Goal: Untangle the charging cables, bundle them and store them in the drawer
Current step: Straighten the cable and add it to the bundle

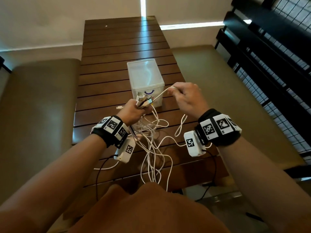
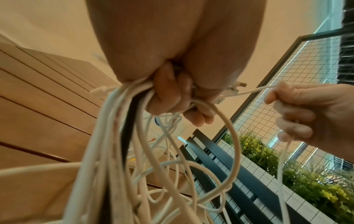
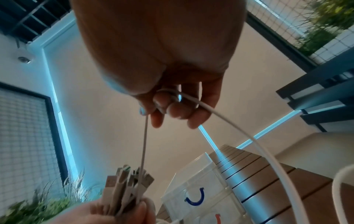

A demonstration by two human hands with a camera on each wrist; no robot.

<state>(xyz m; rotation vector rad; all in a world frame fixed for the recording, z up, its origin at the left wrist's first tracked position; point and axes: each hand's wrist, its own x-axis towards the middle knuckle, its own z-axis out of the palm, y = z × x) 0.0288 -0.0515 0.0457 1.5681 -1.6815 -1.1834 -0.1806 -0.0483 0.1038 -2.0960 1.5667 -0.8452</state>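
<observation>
My left hand [image 1: 134,109] grips a bunch of white charging cables [image 1: 151,143] just below their USB plugs [image 1: 144,98], which stick up out of the fist. The loose lengths hang down in a tangle over the wooden table [image 1: 121,52]. My right hand [image 1: 186,96] pinches one white cable [image 1: 161,94] that runs taut from the bunch; its free end trails down past the wrist. In the left wrist view the fingers [image 2: 168,91] curl round the cables [image 2: 118,136]. A translucent plastic drawer unit [image 1: 145,81] with a purple handle [image 1: 149,92] stands just behind the hands, its drawers closed.
One loose plug [image 1: 119,107] lies on the table left of the drawer unit. Olive cushioned benches [image 1: 38,106] flank the table on both sides. A black slatted bench back and a wire mesh fence [image 1: 277,68] stand to the right. A black wire [image 1: 101,167] hangs from the left wrist camera.
</observation>
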